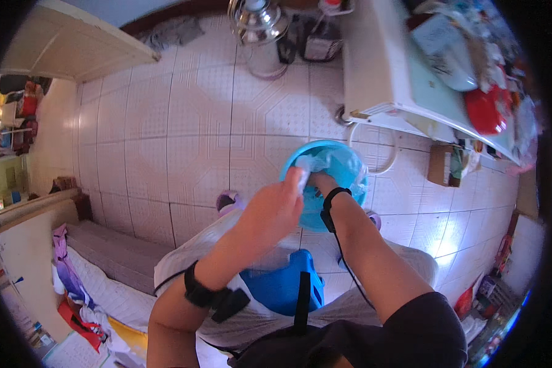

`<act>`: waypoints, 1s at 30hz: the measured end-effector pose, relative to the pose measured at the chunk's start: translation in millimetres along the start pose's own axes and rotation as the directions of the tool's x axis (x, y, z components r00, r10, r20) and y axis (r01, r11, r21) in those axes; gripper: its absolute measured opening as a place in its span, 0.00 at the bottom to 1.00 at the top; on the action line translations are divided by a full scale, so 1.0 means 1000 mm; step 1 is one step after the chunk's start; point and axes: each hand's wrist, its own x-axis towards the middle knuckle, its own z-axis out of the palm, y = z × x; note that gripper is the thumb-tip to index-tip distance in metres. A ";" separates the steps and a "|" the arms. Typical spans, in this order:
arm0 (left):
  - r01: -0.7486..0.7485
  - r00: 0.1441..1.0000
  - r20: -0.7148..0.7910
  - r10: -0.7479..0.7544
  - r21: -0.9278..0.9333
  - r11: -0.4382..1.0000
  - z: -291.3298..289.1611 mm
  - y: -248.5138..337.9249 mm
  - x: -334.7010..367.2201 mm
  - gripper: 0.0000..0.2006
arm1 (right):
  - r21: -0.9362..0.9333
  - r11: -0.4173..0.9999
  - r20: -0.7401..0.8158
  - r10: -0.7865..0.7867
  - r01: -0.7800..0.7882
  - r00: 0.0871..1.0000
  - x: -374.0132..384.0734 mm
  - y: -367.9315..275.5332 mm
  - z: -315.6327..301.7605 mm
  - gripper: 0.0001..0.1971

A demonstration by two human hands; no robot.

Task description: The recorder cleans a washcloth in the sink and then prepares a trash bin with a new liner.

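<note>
A turquoise plastic bucket [318,221] stands on the tiled floor between my feet, with a clear plastic bag [353,164] bunched along its far and right inside. My left hand [281,199] is at the bucket's near left rim, its fingers closed on a whitish, gathered part of the bag. Beside it my right hand [321,183] reaches down into the bucket, fingers pointing inward; the bag and the other hand partly hide them, so what they touch is unclear. Dark bands with small devices circle both wrists.
I sit low over a blue plastic stool [288,283]. To the right stands a white cabinet [377,67] loaded with bags, a pale hose [391,156] curving below it. A metal kettle-like vessel [259,27] and a dark jug [320,42] stand ahead. A cardboard box [440,164] lies right.
</note>
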 end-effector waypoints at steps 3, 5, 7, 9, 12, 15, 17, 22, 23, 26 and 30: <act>0.031 0.997 -0.071 -0.026 0.079 0.996 0.014 -0.008 -0.005 0.20 | -0.380 0.922 0.058 -0.061 0.079 0.996 -0.030 -0.020 -0.007 0.25; 0.000 0.993 -0.114 0.008 0.073 0.997 0.019 -0.002 0.004 0.22 | -0.408 0.899 -0.076 -0.208 0.160 0.975 -0.055 -0.014 -0.021 0.21; -0.020 0.947 -0.292 0.132 0.356 0.934 0.016 -0.003 0.009 0.24 | -0.386 0.846 -0.171 -0.456 0.367 0.873 -0.078 0.011 -0.020 0.14; -0.068 0.883 -0.350 0.313 0.565 0.822 0.005 -0.018 0.002 0.25 | -0.403 0.834 -0.278 -0.504 0.377 0.818 -0.132 -0.004 -0.015 0.15; -0.156 0.796 -0.379 0.472 0.626 0.765 0.004 -0.021 0.002 0.24 | -0.419 0.795 -0.562 -0.606 0.438 0.562 -0.194 0.006 -0.013 0.19; -0.243 0.743 -0.359 0.564 0.641 0.728 0.022 -0.001 -0.005 0.17 | -0.305 0.861 -0.809 -0.460 0.407 0.366 -0.208 0.035 -0.009 0.26; -0.288 0.717 -0.344 0.606 0.646 0.707 0.037 0.008 -0.011 0.13 | -0.143 0.948 -0.892 -0.248 0.285 0.378 -0.184 0.062 0.004 0.25; -0.467 0.787 -0.278 0.551 0.314 0.827 0.086 0.016 -0.024 0.13 | 0.727 0.622 -0.421 0.068 0.292 0.904 -0.144 0.102 0.009 0.16; -0.429 0.855 -0.201 0.478 0.246 0.869 0.093 0.016 -0.030 0.14 | 0.739 0.537 -0.495 0.026 0.406 0.868 -0.140 0.109 0.017 0.15; -0.356 0.914 -0.097 0.393 0.269 0.895 0.120 0.008 -0.032 0.15 | 0.681 0.577 -0.571 0.033 0.451 0.820 -0.160 0.115 0.013 0.14; -0.390 0.908 -0.020 0.419 0.329 0.860 0.162 0.031 0.006 0.17 | 0.616 0.582 -0.705 0.106 0.531 0.701 -0.160 0.149 0.000 0.16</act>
